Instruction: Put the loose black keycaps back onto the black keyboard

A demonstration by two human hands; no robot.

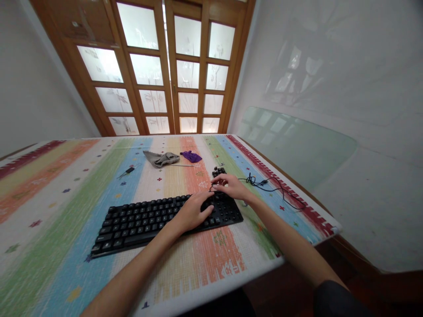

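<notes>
A black keyboard [145,220] lies at a slant across the striped tablecloth. Its right-hand block [228,211] looks stripped of keycaps, with small dark switches showing. My left hand [193,212] rests over the keyboard toward its right part, thumb held apart from the fingers. At the keyboard's upper right edge my right hand [231,187] is closed in a pinch. Thin dark lines like wire show below its fingertips, but what it holds is too small to make out. Just beyond that hand sits a small heap of loose black keycaps [218,171].
A grey cloth [161,159] and a purple pouch [191,156] lie farther back, near a thin rod [180,165]. To the left is a small black-handled tool [130,170]. A black cable [274,185] trails right, toward a glass panel [297,141] against the wall.
</notes>
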